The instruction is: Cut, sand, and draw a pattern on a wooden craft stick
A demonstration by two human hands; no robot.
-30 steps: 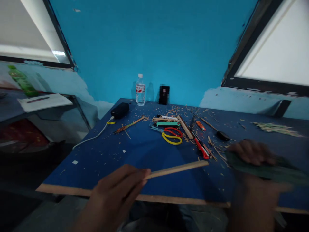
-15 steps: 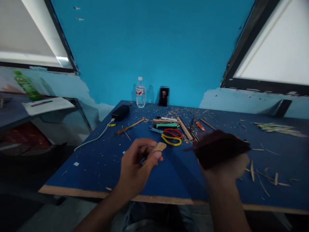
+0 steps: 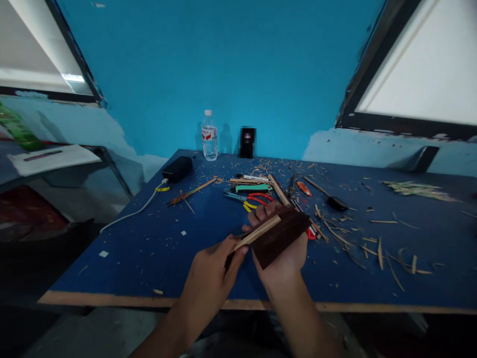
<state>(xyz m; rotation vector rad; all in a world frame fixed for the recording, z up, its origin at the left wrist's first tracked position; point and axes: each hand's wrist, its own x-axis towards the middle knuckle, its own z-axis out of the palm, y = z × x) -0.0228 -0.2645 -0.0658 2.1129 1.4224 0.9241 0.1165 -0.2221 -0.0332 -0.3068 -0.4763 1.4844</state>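
Note:
My left hand (image 3: pixel 219 261) is closed, pinching one end of a pale wooden strip (image 3: pixel 261 231) between thumb and fingers. The strip's far end lies over a dark red-brown sheet of sandpaper (image 3: pixel 281 241). My right hand (image 3: pixel 285 256), palm up, cradles that sheet from below, its fingers curled up along the far edge. Just beyond the hands are red- and yellow-handled scissors (image 3: pixel 257 199), partly covered by my right fingers. A green-handled tool (image 3: pixel 253 188) and a wooden stick (image 3: pixel 278 189) lie behind them.
Wood shavings (image 3: pixel 391 261) are scattered over the blue table (image 3: pixel 145 261). At the back stand a water bottle (image 3: pixel 209 139) and a pixelated dark object (image 3: pixel 247 142). A black box (image 3: pixel 178 169) with a white cable sits left. An orange cutter (image 3: pixel 304 189) and a black key-like object (image 3: pixel 337 203) lie right.
My right hand has come left and turned palm up with the sandpaper. My left hand has brought the wooden strip onto the sheet. The black key-like object now shows on the table.

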